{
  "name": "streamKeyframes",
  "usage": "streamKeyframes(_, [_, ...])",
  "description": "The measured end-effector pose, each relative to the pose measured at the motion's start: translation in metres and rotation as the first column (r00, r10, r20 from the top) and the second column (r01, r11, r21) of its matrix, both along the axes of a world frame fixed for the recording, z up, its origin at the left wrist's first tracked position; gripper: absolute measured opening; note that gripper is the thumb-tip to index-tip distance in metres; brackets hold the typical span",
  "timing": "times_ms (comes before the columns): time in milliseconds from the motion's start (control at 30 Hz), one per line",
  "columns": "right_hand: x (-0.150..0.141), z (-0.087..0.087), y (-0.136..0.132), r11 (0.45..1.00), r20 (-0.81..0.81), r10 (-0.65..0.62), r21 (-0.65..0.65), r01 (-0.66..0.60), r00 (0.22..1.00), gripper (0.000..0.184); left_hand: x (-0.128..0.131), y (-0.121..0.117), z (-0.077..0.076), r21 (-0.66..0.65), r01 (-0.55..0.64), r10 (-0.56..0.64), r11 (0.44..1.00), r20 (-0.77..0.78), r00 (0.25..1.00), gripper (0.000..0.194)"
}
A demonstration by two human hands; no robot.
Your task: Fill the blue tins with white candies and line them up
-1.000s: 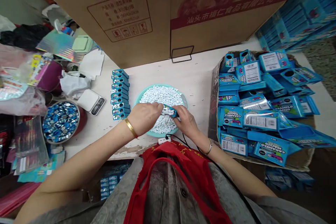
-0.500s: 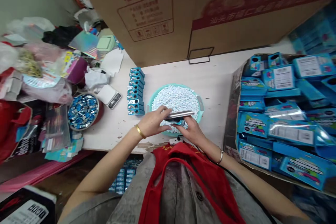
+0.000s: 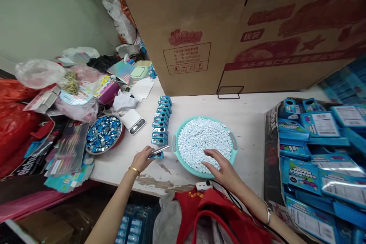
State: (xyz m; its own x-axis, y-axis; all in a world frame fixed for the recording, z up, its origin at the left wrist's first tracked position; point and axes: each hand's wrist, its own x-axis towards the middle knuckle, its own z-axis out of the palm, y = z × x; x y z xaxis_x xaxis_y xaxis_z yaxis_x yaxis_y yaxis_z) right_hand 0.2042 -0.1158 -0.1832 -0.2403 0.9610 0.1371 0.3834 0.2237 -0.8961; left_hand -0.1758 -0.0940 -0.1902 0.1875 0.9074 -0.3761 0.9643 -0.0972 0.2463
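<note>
My left hand [image 3: 142,159] is closed on a thin silver metal piece [image 3: 160,150], whose exact kind I cannot make out. Right under that piece, at the near end of the row, is a small blue box [image 3: 159,156], which the fingers also seem to touch. My right hand [image 3: 221,166] hovers over the near right part of a turquoise basin [image 3: 175,148], fingers spread and holding nothing. Small white pellets [image 3: 203,141] fill the basin. Left of it stands a row of small blue boxes [image 3: 160,125] with round openings, one showing white pellets.
A big cardboard box [image 3: 183,80] walls off the back. At right, a carton [image 3: 271,160] holds many blue packages [image 3: 303,171]. On the left are a white scale [image 3: 134,120], a bowl of blue and silver pieces [image 3: 104,133], and piled bags [image 3: 17,110].
My hands have parted. The left carried the silver piece and a small blue box leftward from above the basin to the row's near end; the right let go and opened over the pellets.
</note>
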Motion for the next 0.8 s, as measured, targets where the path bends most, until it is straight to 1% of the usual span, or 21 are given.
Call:
streamKeyframes(67, [0.005,0.000,-0.002,1.000,0.009,-0.021,-0.018,0.021,1.000,0.029,-0.004,0.008,-0.019,0.013,-0.018,0.019,1.000,-0.040,0.999,0.032])
streamKeyframes(133, [0.012,0.001,-0.006,0.999,0.014,-0.035,-0.033,0.036,0.999,0.028,-0.005,0.011,-0.033,0.092,-0.057,0.063,0.994,-0.062,0.996,0.041])
streamKeyframes(200, [0.018,0.001,-0.009,0.997,0.026,-0.041,-0.059,0.042,0.999,0.027,-0.005,0.005,-0.043,0.223,-0.127,0.140,0.966,-0.045,0.989,0.046])
streamKeyframes(233, [0.020,0.001,-0.011,0.996,0.034,-0.045,-0.075,0.048,0.998,0.027,-0.005,-0.001,-0.048,0.273,-0.166,0.181,0.948,-0.029,0.983,0.044])
streamKeyframes(267, [0.023,0.000,-0.013,0.994,0.041,-0.054,-0.088,0.057,0.998,0.027,-0.006,-0.010,-0.053,0.292,-0.198,0.212,0.936,-0.018,0.977,0.037])
streamKeyframes(333, [0.025,-0.002,-0.016,0.992,0.055,-0.067,-0.105,0.073,0.996,0.026,-0.005,-0.030,-0.063,0.241,-0.213,0.224,0.947,-0.020,0.974,0.020])
streamKeyframes(367, [0.026,-0.003,-0.017,0.991,0.060,-0.071,-0.108,0.077,0.996,0.027,-0.004,-0.040,-0.069,0.190,-0.193,0.201,0.963,-0.025,0.979,0.013])
streamKeyframes(400, [0.026,-0.004,-0.018,0.991,0.062,-0.071,-0.108,0.077,0.996,0.027,-0.002,-0.048,-0.074,0.140,-0.159,0.165,0.977,-0.026,0.986,0.010])
streamKeyframes(467, [0.024,-0.006,-0.016,0.992,0.061,-0.051,-0.112,0.058,0.997,0.026,0.002,-0.057,-0.087,0.088,-0.094,0.096,0.992,-0.012,0.995,0.019])
streamKeyframes(533, [0.022,-0.007,-0.013,0.994,0.057,-0.016,-0.111,0.023,0.998,0.024,0.005,-0.051,-0.096,0.064,-0.050,0.051,0.997,-0.019,0.999,0.031])
streamKeyframes(600, [0.021,-0.006,-0.009,0.995,0.061,0.001,-0.100,0.005,0.998,0.022,0.006,-0.034,-0.101,0.041,-0.022,0.024,0.999,-0.054,0.998,0.035])
streamKeyframes(700, [0.024,-0.001,-0.004,0.996,0.078,-0.043,-0.078,0.049,0.996,0.021,0.002,-0.006,-0.099,0.015,0.032,-0.031,0.999,-0.072,0.997,0.033])
streamKeyframes(767, [0.029,0.005,-0.003,0.994,0.091,-0.080,-0.065,0.086,0.993,0.021,-0.004,0.010,-0.099,0.016,0.093,-0.092,0.996,-0.038,0.995,0.034])
streamKeyframes(800, [0.033,0.008,-0.001,0.993,0.099,-0.096,-0.058,0.102,0.990,0.021,-0.009,0.017,-0.101,0.036,0.118,-0.118,0.992,-0.017,0.993,0.035])
